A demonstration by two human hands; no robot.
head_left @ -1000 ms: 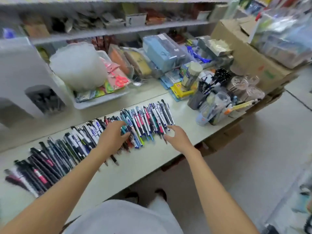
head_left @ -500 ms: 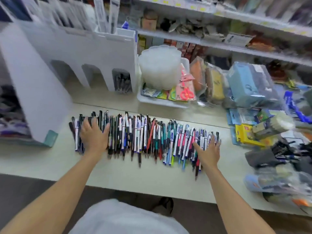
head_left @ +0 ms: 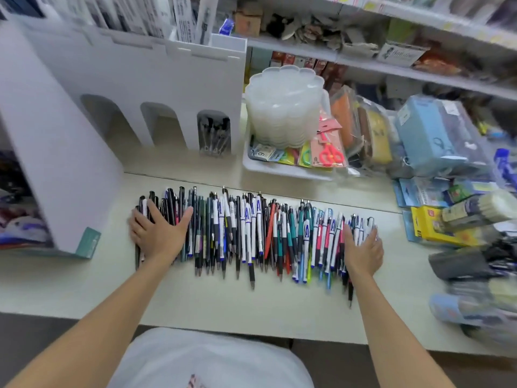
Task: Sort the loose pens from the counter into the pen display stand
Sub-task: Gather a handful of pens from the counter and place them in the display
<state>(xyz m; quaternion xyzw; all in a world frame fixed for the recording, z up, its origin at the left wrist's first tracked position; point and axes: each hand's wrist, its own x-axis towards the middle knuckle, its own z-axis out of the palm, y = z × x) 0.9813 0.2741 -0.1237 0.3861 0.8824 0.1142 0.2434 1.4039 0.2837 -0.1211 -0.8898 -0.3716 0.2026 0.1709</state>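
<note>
A long row of loose pens [head_left: 251,233] lies side by side across the pale counter [head_left: 251,303], black ones at the left, white, teal, red and blue ones toward the right. My left hand [head_left: 159,233] lies flat with spread fingers on the black pens at the row's left end. My right hand [head_left: 362,247] rests flat on the pens at the right end. Behind the row stands the white pen display stand [head_left: 156,77] with three arched slots. The right slot [head_left: 214,133] holds several dark pens; the other two look bare.
A white tray [head_left: 279,166] with stacked translucent plates [head_left: 284,107] and scissors packs sits behind the pens at right. Packaged stationery and a yellow box [head_left: 430,225] crowd the counter's right side. Shelves run along the back. A white panel [head_left: 56,163] stands at left.
The view has swung left and centred on the pen row and stand. My hands have spread apart to the two ends of the row, and the pens lie more tightly bunched.
</note>
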